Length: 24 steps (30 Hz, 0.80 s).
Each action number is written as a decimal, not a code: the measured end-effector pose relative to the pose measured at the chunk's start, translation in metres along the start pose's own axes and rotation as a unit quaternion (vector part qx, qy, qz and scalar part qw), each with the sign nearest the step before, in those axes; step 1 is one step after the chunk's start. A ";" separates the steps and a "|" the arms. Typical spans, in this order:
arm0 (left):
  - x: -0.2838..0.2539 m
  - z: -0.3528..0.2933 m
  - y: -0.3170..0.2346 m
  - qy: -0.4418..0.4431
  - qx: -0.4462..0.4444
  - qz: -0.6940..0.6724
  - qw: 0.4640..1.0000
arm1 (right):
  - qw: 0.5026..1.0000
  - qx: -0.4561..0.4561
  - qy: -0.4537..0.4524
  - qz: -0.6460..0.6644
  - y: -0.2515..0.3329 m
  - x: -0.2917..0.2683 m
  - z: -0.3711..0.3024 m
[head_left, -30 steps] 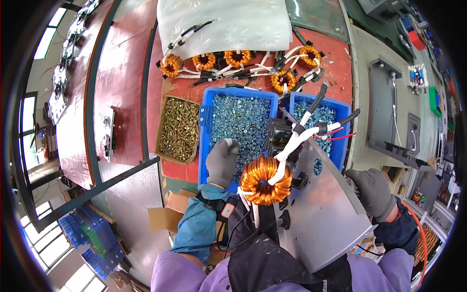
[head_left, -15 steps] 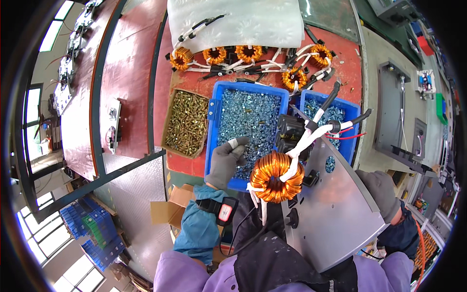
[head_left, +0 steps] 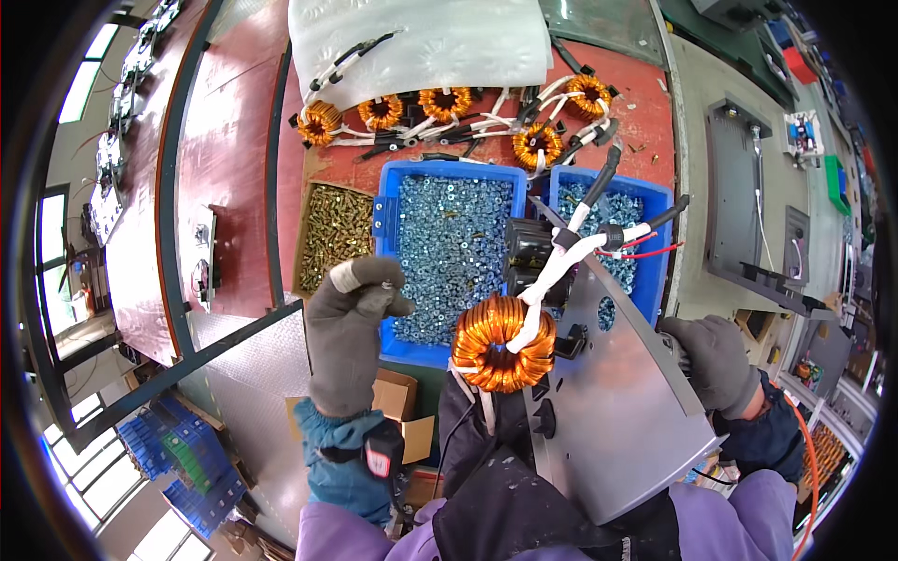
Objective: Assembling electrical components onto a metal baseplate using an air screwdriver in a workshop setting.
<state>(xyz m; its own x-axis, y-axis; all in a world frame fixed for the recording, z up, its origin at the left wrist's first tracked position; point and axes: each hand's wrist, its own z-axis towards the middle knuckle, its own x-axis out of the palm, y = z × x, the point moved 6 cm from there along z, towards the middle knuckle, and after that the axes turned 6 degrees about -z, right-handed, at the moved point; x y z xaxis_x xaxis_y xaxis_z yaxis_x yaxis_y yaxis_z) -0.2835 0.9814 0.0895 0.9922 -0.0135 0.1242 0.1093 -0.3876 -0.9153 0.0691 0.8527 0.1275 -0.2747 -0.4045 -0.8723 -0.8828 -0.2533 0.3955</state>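
Observation:
My left hand (head_left: 354, 327), in a grey glove, is raised over the near left corner of a blue bin (head_left: 385, 266) of small metal nuts (head_left: 454, 252). Its thumb and fingers are pinched together; a small shiny bit shows there, too small to name surely. My right hand (head_left: 716, 360), also gloved, is closed at the right edge of a tilted grey metal panel (head_left: 608, 402), partly hidden behind it. A copper-wound toroid coil (head_left: 503, 348) with white-sleeved leads (head_left: 552, 276) sits at the panel's left side. Black cylindrical parts (head_left: 528, 245) are beside the panel's far end.
A cardboard box of brass-coloured screws (head_left: 335, 234) stands left of the bin, a second blue bin (head_left: 660, 238) to its right. More coils (head_left: 444, 103) lie on the red table (head_left: 636, 89) near a white padded sheet (head_left: 421, 47). An orange hose (head_left: 812, 458) hangs at right.
My left hand has lifted out of the nut bin and moved left, fingers pinched. My right hand remains at the panel's edge. The whole view has shifted slightly.

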 end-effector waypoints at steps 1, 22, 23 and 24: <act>0.018 -0.003 -0.016 0.017 -0.004 0.002 1.000 | 1.000 0.004 0.001 -0.001 -0.002 0.001 -0.002; 0.163 -0.038 -0.056 0.317 0.263 0.545 0.730 | 0.999 -0.003 -0.051 0.017 -0.007 0.006 -0.007; 0.164 -0.039 -0.056 0.319 0.263 0.545 0.730 | 0.999 -0.001 -0.048 0.016 -0.007 0.006 -0.007; 0.165 -0.040 -0.057 0.310 0.252 0.564 0.723 | 0.999 -0.002 -0.046 0.015 -0.006 0.006 -0.007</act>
<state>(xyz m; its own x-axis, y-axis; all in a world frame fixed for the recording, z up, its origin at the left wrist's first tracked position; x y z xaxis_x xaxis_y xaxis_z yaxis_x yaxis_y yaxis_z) -0.1287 0.9641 0.1776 0.2661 -0.5292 -0.8057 -0.5856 0.5752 -0.5712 0.0757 0.8463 0.1220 -0.3351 -0.3301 -0.8825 -0.8720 -0.2462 0.4232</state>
